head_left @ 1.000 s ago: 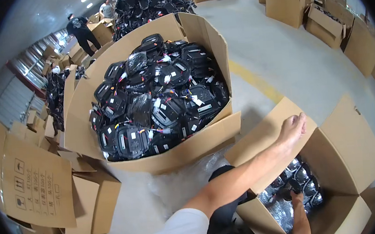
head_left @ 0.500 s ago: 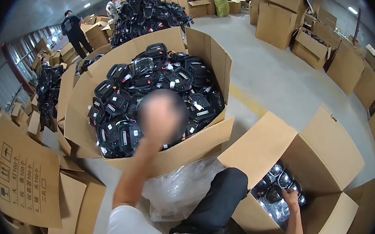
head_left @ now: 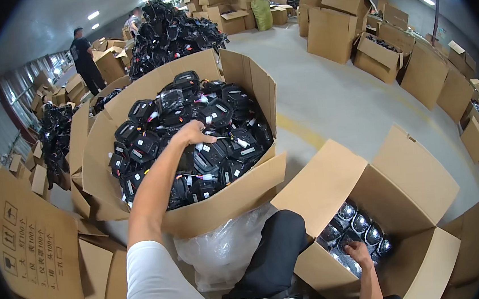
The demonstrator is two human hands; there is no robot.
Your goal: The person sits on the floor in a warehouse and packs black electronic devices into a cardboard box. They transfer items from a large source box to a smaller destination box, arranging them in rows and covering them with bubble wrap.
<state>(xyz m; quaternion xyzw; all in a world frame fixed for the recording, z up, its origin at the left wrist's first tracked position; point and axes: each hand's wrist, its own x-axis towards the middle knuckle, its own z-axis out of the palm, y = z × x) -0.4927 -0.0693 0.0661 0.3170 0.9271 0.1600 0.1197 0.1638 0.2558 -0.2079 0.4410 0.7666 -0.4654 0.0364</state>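
My left hand (head_left: 192,133) reaches into a large open carton (head_left: 247,69) heaped with black dashboard units that have coloured wires and white plugs. Its fingers are bent over the edge of one black dashboard unit (head_left: 214,154); their grip is partly hidden. On the right, my right hand (head_left: 360,254) is down inside a smaller open carton (head_left: 403,192). The fingers there are curled against a dark dashboard unit (head_left: 347,239), mostly hidden under the hand. Beside it lie rows of shiny, rounded black units (head_left: 361,222) and some clear wrap.
Crumpled clear plastic (head_left: 217,257) lies between the cartons, beside my knee. A printed carton flap (head_left: 34,241) rises at the left. Behind the large carton stands a tall heap of black units (head_left: 170,39). A person (head_left: 85,60) stands at far left. More cartons (head_left: 335,33) line the right.
The view has shifted, so both cartons sit slightly further left. My left hand, blurred before, is now deeper toward the pile's middle. My right hand has moved toward the near-left of its carton.
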